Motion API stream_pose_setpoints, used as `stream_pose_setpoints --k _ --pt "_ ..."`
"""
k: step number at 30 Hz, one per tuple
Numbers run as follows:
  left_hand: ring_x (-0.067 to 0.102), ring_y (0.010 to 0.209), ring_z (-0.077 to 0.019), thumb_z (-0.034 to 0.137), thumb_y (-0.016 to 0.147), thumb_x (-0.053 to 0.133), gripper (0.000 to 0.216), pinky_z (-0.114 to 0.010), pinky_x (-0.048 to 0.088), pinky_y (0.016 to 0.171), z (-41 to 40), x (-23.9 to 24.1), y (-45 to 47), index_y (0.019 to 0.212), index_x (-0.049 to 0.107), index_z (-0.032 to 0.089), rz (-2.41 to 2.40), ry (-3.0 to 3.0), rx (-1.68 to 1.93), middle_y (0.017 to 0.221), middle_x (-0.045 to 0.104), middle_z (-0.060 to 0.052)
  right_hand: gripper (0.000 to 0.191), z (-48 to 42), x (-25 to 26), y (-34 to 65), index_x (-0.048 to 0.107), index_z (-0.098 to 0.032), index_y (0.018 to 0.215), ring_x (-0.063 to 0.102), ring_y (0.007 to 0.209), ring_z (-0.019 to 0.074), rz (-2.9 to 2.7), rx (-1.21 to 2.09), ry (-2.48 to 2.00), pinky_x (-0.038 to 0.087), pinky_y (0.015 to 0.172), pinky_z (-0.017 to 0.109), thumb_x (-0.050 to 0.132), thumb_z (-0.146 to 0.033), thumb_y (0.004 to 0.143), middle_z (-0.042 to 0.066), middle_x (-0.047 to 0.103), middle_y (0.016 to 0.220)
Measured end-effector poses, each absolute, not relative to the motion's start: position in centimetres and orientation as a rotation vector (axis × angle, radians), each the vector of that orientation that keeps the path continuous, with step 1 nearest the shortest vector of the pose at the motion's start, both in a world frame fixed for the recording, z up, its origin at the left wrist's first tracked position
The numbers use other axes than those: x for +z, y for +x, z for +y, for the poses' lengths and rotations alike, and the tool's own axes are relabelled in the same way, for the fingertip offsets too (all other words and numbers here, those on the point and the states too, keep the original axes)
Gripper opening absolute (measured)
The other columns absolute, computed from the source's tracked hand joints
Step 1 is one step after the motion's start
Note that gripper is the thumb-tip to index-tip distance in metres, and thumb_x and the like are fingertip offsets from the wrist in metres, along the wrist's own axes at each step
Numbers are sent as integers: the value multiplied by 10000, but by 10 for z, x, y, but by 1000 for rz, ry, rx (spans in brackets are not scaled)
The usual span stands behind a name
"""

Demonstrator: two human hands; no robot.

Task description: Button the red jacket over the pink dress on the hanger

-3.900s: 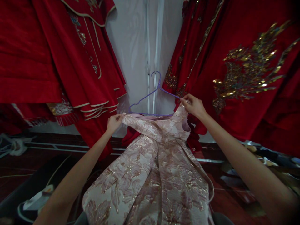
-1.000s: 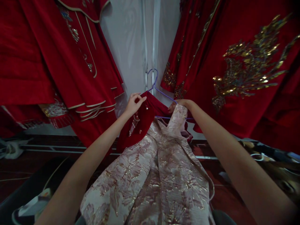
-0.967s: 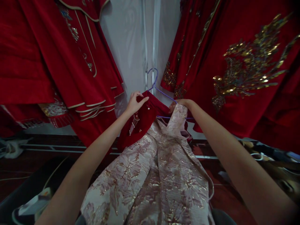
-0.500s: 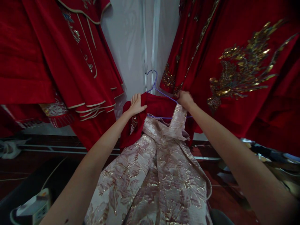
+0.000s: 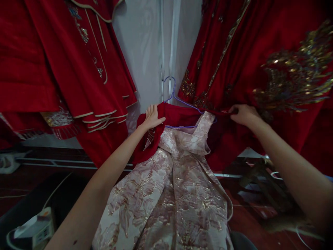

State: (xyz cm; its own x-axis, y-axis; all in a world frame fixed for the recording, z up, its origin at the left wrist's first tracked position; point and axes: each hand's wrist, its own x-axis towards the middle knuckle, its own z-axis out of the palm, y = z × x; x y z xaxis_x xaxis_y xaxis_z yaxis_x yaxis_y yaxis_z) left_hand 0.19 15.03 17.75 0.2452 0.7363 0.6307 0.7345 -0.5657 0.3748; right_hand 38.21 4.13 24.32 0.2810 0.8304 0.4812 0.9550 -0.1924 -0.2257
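A purple hanger (image 5: 179,100) bears a pale pink dress with a gold floral pattern (image 5: 179,180) that spreads down toward me. A red garment (image 5: 179,114) lies over the same hanger, behind the dress's neckline. My left hand (image 5: 153,118) grips this red garment at its left shoulder, fingers over the top and thumb pointing right. Beaded trim (image 5: 149,137) dangles just below that hand. Off to the right, my right hand (image 5: 246,114) pinches the red garment's edge and holds it stretched sideways, past the dress's right strap (image 5: 205,125).
Red garments with pale piping (image 5: 99,86) hang at left, and red ones with gold sequins (image 5: 299,73) at right. Behind the hanger are a pale wall and upright metal poles (image 5: 173,41). A white power strip (image 5: 39,225) lies lower left; a low metal rail (image 5: 78,165) runs behind.
My right hand has moved right, away from the dress strap, drawing the red fabric out with it. The right strap now shows whole. My left hand has stayed almost in place.
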Motion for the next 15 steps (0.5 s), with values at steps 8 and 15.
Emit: stream_pose_setpoints --k 8,15 --pt "388 1132 -374 359 657 608 696 -529 292 940 136 172 4 1280 325 233 1452 2360 1297 1108 417 -127 34 34 217 294 497 -204 744 583 751 235 -1540 -135 -1860 407 711 338 511 -224 721 92 630 796" --pt "356 1171 -397 348 640 620 732 -561 270 958 120 178 7 1310 349 237 1467 2310 1349 1173 419 -139 149 42 146 183 442 -228 848 593 775 190 -1883 212 -1239 436 732 296 414 -153 723 32 616 849"
